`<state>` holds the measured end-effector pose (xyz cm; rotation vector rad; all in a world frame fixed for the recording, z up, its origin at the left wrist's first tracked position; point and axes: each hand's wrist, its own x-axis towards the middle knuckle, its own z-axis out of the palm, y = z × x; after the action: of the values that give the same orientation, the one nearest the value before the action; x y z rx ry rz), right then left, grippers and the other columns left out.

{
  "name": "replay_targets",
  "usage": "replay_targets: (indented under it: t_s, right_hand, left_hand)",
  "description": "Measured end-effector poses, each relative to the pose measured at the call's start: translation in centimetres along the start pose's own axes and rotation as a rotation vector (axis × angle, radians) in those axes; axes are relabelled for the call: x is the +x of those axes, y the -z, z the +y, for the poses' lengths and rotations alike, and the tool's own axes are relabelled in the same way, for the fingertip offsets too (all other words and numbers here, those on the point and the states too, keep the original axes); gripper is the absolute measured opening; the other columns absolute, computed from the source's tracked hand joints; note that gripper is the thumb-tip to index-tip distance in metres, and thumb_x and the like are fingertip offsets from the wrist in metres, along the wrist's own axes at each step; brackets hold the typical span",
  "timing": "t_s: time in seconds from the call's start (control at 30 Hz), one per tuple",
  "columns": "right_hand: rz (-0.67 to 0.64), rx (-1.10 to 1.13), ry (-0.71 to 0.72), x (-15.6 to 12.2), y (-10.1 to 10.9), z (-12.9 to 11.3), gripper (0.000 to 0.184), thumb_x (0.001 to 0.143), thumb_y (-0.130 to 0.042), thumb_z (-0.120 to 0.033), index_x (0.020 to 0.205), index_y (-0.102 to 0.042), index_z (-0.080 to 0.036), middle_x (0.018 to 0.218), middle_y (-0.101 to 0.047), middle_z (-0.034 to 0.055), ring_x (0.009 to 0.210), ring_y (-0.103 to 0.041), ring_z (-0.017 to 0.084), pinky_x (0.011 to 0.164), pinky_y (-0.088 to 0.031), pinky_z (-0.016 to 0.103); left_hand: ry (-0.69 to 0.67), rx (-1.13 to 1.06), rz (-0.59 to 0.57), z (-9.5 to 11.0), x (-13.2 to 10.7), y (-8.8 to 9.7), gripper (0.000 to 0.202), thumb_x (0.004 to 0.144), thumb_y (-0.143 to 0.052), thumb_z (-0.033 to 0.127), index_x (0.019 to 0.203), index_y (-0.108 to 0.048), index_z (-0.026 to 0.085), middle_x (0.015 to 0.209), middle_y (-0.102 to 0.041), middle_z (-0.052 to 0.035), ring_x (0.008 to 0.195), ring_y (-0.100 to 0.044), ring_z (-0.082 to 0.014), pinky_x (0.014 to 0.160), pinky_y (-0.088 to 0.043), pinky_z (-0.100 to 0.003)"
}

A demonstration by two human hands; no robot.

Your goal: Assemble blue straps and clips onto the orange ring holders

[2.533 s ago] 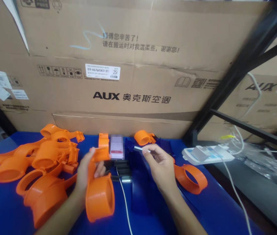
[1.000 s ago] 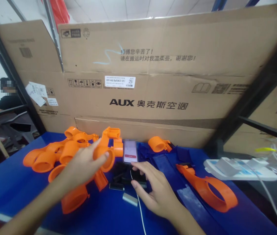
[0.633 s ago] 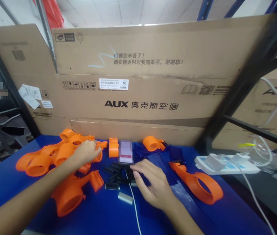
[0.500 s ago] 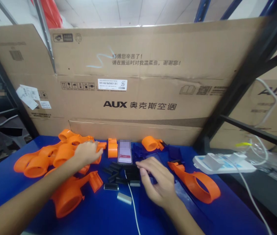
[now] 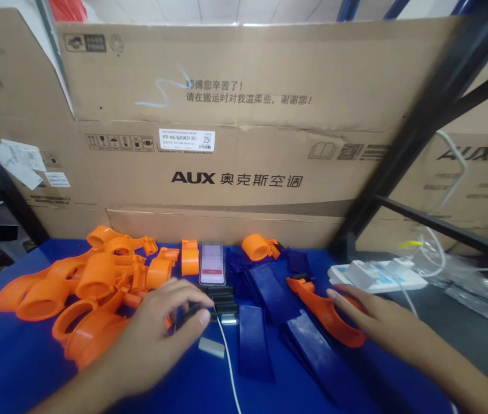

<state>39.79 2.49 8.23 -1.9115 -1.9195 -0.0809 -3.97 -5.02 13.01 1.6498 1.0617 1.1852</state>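
Note:
My left hand (image 5: 157,333) hovers over a cluster of small black pieces (image 5: 222,299) on the blue table (image 5: 19,368). Its thumb and fingers pinch one small black piece (image 5: 190,312). My right hand (image 5: 371,317) lies with stretched fingers on the ring end of an orange plastic ring part (image 5: 321,305) at the right. A pile of the same orange parts (image 5: 92,276) lies to the left of my left hand. A phone (image 5: 212,264) leans behind the black pieces.
Dark blue flat strips (image 5: 255,339) lie between my hands. A small pale block (image 5: 212,347) and a white cable (image 5: 227,368) sit near the front. A white power strip (image 5: 377,275) is at the right. Cardboard boxes (image 5: 235,144) and a black rack post (image 5: 420,126) close the back.
My left hand left the orange pile and came to the black pieces, pinching one. My right hand moved from the black pieces rightward onto the orange ring part.

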Motion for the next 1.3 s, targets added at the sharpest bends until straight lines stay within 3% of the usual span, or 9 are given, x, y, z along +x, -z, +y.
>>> replay_targets:
  t_s: [0.1,0.27,0.53,0.7,0.83,0.97,1.07,1.17,1.3]
  right_hand:
    - [-0.189,0.028,-0.009,-1.0,-0.2,-0.7,0.055,0.092,-0.046,-0.063,0.124,-0.070,-0.026,0.121,-0.074,0.0117,0.111,-0.070,0.037,0.092,-0.055,0.050]
    - [-0.185,-0.083,0.013,-2.3,-0.2,-3.2,0.047,0.092,-0.049,-0.055,0.126,-0.068,-0.029,0.115,-0.076,0.0093,0.103,-0.073,0.036,0.083,-0.058,0.046]
    - [0.205,-0.110,0.002,-4.4,2.7,-5.5,0.037,0.088,-0.052,-0.034,0.120,-0.069,-0.027,0.118,-0.075,0.0066,0.098,-0.074,0.034,0.077,-0.059,0.042]
    - [0.421,0.238,0.252,-6.1,3.7,-11.0,0.037,0.090,-0.056,-0.029,0.125,-0.065,-0.026,0.120,-0.073,0.0075,0.108,-0.070,0.029,0.095,-0.055,0.044]
    - [0.284,0.493,0.424,-6.9,2.5,-16.7,0.038,0.089,-0.057,-0.024,0.126,-0.063,-0.024,0.119,-0.072,0.0091,0.106,-0.070,0.026,0.089,-0.058,0.040]
    - [0.154,0.692,0.504,-5.7,0.6,-19.9,0.042,0.089,-0.061,-0.043,0.123,-0.066,-0.020,0.113,-0.070,0.0115,0.100,-0.068,0.028,0.083,-0.057,0.040]
    - [0.113,0.879,0.327,-3.1,-1.2,-20.5,0.032,0.100,-0.045,-0.039,0.105,-0.070,-0.020,0.090,-0.070,0.0063,0.083,-0.067,0.021,0.076,-0.054,0.033]
    - [-0.127,1.050,0.183,-0.7,-3.4,-20.5,0.029,0.098,-0.051,-0.041,0.087,-0.067,-0.019,0.071,-0.065,0.0008,0.059,-0.058,0.014,0.055,-0.046,0.024]
    - [-0.305,1.194,0.145,-0.4,-5.5,-20.3,0.027,0.093,-0.060,-0.044,0.084,-0.066,-0.019,0.066,-0.058,-0.0020,0.053,-0.051,0.011,0.048,-0.041,0.022]
  left_hand:
    - [0.015,-0.140,0.017,-0.5,-0.3,-2.8,0.020,0.078,-0.075,0.013,0.091,-0.081,0.026,0.089,-0.072,-0.0071,0.076,-0.056,-0.0231,0.072,-0.042,-0.032]
    - [-0.034,-0.095,0.031,-3.9,1.2,-5.4,0.012,0.088,-0.068,0.025,0.090,-0.080,0.025,0.087,-0.073,-0.0075,0.080,-0.061,-0.0235,0.074,-0.044,-0.032]
    - [0.052,-0.157,0.088,-7.2,2.8,-5.6,0.015,0.086,-0.070,0.033,0.092,-0.079,0.022,0.075,-0.072,-0.0063,0.068,-0.060,-0.0184,0.061,-0.044,-0.026]
    - [0.128,-0.345,-0.031,-6.2,3.6,-6.9,0.037,0.085,-0.073,0.032,0.121,-0.072,0.025,0.113,-0.074,-0.0119,0.091,-0.068,-0.0232,0.077,-0.053,-0.032]
    - [0.213,-0.668,-0.028,-5.3,4.1,-8.2,0.043,0.084,-0.075,0.039,0.124,-0.070,0.025,0.128,-0.069,-0.0125,0.124,-0.060,-0.0300,0.104,-0.047,-0.041]
    - [0.262,-0.886,0.121,-5.8,4.5,-8.2,0.045,0.082,-0.074,0.047,0.118,-0.070,0.020,0.121,-0.072,-0.0116,0.117,-0.064,-0.0327,0.103,-0.048,-0.045]
    - [0.293,-0.870,0.260,-7.1,4.8,-7.5,0.044,0.079,-0.076,0.047,0.109,-0.071,0.016,0.111,-0.075,-0.0108,0.105,-0.069,-0.0320,0.095,-0.052,-0.043]
    - [0.299,-0.756,0.330,-7.9,4.9,-7.0,0.041,0.077,-0.078,0.047,0.103,-0.072,0.017,0.101,-0.077,-0.0078,0.097,-0.071,-0.0283,0.090,-0.053,-0.039]
    - [0.225,-0.669,0.351,-7.4,4.8,-7.0,0.038,0.072,-0.083,0.047,0.097,-0.074,0.019,0.100,-0.076,-0.0056,0.097,-0.070,-0.0256,0.089,-0.052,-0.034]
